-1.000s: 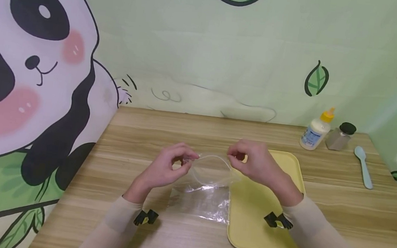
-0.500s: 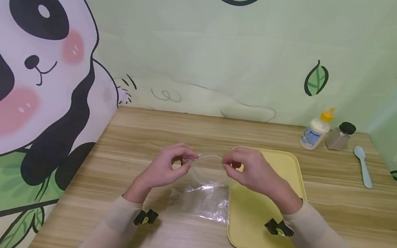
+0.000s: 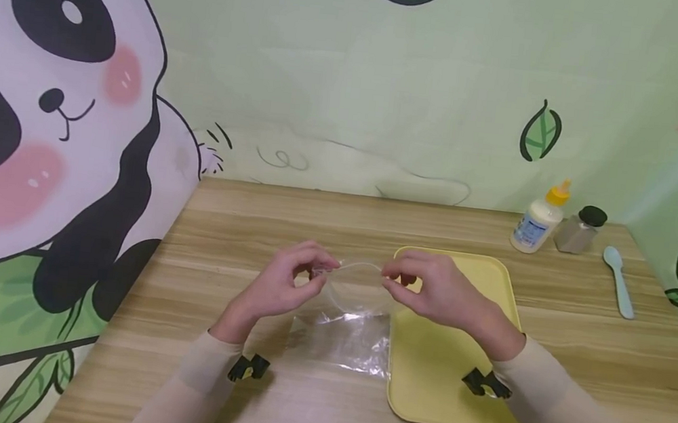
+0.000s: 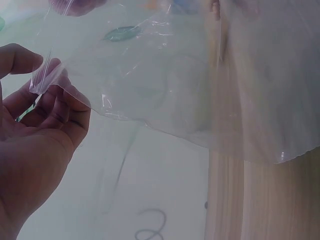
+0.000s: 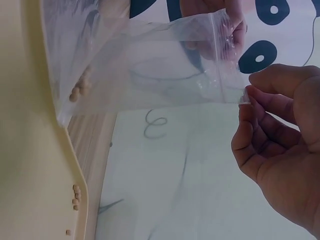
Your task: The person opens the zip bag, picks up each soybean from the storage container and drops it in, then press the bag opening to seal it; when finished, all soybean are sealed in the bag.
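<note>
A clear plastic zip bag (image 3: 341,348) lies between my hands, its lower part near the tabletop and its mouth raised. My left hand (image 3: 289,278) pinches the bag's upper left corner; in the left wrist view, thin film gathers between the thumb and fingers of that hand (image 4: 45,120). The upper right corner is pinched by my right hand (image 3: 439,286), over the yellow tray. In the right wrist view, the zip strip runs along the bag (image 5: 175,65) beside the right hand (image 5: 280,135). Small tan bits (image 5: 80,87) show at the bag's lower end there.
The yellow tray (image 3: 437,398) lies under my right forearm, overlapping the bag's right edge. At the back right stand a white bottle with a yellow cap (image 3: 537,224) and a black-lidded jar (image 3: 580,231). A light-blue spoon (image 3: 620,283) lies beside them on the wooden table (image 3: 252,217).
My right hand has shifted a little left and down along the bag's upper edge, closer to the left hand. My left hand stays nearly still.
</note>
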Demonstrator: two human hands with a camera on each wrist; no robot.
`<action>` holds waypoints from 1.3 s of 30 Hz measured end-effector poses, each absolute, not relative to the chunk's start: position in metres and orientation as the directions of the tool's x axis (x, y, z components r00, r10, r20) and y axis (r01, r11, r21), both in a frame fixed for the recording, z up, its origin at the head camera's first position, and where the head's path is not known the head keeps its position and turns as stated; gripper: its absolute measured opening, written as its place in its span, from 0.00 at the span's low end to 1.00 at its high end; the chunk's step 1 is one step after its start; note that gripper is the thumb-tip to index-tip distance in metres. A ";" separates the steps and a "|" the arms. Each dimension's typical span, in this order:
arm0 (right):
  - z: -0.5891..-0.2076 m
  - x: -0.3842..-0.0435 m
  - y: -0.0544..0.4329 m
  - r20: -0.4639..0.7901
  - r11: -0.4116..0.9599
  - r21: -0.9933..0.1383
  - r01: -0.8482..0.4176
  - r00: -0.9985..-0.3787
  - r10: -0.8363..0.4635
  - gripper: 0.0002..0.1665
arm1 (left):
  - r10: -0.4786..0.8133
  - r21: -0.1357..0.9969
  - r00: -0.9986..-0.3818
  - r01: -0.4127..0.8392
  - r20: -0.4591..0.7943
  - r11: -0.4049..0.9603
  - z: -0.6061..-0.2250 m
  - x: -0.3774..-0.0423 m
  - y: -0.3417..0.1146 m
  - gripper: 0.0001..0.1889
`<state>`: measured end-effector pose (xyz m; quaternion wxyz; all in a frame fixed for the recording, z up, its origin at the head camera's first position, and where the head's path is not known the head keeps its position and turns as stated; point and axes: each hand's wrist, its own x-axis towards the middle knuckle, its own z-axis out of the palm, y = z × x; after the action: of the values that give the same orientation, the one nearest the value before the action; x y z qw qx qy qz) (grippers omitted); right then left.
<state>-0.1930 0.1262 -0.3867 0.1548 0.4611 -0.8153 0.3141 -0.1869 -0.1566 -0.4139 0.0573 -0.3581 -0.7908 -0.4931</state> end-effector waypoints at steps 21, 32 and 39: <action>-0.415 -0.242 0.159 0.448 0.407 -0.425 -0.809 -0.578 -0.682 0.09 | 0.515 0.723 -0.728 0.637 0.453 0.266 -0.417 -0.190 -0.159 0.14; -0.434 -0.270 0.177 0.348 0.479 -0.458 -0.749 -0.647 -0.679 0.09 | 0.513 0.727 -0.731 0.634 0.450 0.266 -0.417 -0.191 -0.159 0.14; -0.446 -0.283 0.186 0.285 0.544 -0.445 -0.711 -0.688 -0.667 0.09 | 0.514 0.727 -0.733 0.632 0.446 0.270 -0.418 -0.191 -0.161 0.14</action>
<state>-0.2835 0.1864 -0.4458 0.0408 0.3925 -0.8777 0.2718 -0.1914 -0.1611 -0.4185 0.0610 -0.3604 -0.7945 -0.4850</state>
